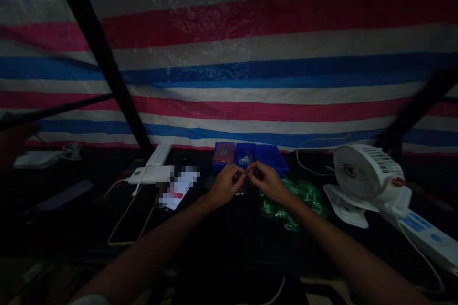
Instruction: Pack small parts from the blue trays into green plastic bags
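Note:
My left hand and my right hand meet over the dark table, fingertips pinched close together. Whatever lies between them is too small and dim to make out. Just beyond them stand three blue bins: the left bin holds a reddish packet, the middle bin some clear, shiny bits, and the right bin shows its blue inside. A piece of clear plastic lies beneath my fingers. Green shiny packets are heaped beside and under my right forearm.
A white fan and a power strip stand at right with loose cables. On the left lie a dark phone, a lit phone and a white power bank. Another person's hand shows at far left. Striped sheeting hangs behind.

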### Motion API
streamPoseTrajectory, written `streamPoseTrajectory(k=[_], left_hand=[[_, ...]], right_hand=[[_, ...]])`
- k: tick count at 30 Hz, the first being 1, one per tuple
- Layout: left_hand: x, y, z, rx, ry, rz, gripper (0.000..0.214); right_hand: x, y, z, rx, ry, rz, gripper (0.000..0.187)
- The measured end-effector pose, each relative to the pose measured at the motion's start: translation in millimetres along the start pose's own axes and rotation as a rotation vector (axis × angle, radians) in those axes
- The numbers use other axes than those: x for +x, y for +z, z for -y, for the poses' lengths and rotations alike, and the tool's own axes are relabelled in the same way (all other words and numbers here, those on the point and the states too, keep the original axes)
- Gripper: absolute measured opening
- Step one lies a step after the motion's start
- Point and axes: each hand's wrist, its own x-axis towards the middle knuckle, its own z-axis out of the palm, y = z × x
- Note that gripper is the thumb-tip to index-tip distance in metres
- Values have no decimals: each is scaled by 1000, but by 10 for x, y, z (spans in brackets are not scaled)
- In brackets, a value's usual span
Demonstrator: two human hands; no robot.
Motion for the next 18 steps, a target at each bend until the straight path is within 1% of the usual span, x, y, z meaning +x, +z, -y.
streamPoseTrajectory(k=[4,7,12,18], left_hand=[[3,-1,-5,6,5,-19,14],[3,2,-4,0,3,-12,13],[0,3,-10,-17,-8,-14,13],[-7,9,0,-11,-19,1,16]], right_hand=[[-6,3,9,-2,-14,0,10],[-12,6,14,-1,-17,6,5],[-10,1,23,-22,-17,0,2],[-7,-14,32,-47,-14,-21,5]])
